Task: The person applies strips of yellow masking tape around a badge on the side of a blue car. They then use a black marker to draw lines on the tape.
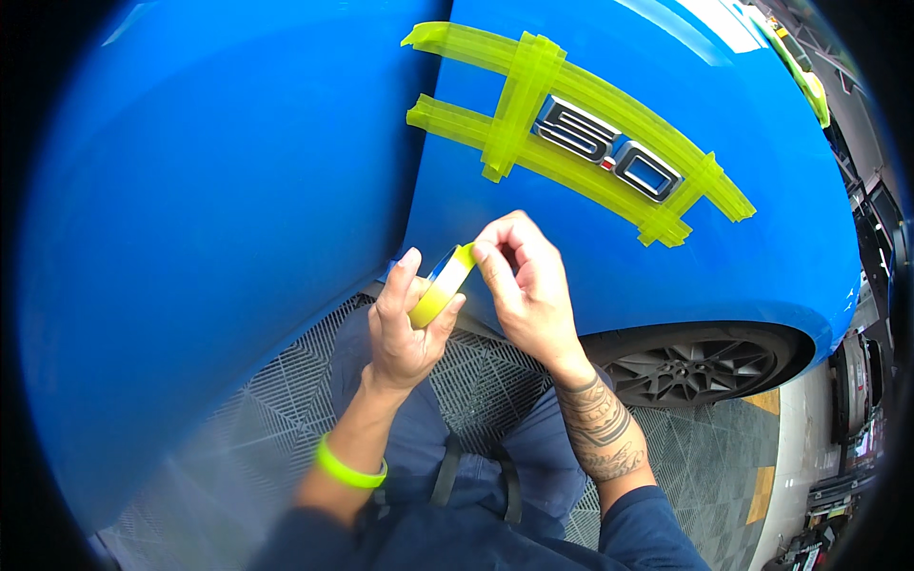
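A roll of yellow-green masking tape (442, 293) is between my hands, below a taped badge. My left hand (405, 324) grips the roll, thumb on its near side and fingers around the other. With thumb and forefinger, my right hand (524, 276) pinches the tape's end at the top of the roll. Above, a chrome and black badge (609, 150) sits on the blue car fender (457, 209). Strips of the same tape (609, 86) frame the badge above, below and at both ends. Some strip ends stick out past the crossings.
To the left a large blue car panel (219, 190), perhaps an open door, stands close beside the fender. A dark-spoked wheel (685, 366) is at the lower right. Grey grid floor tiles (276, 409) lie below. Shelves with parts (857, 381) line the far right.
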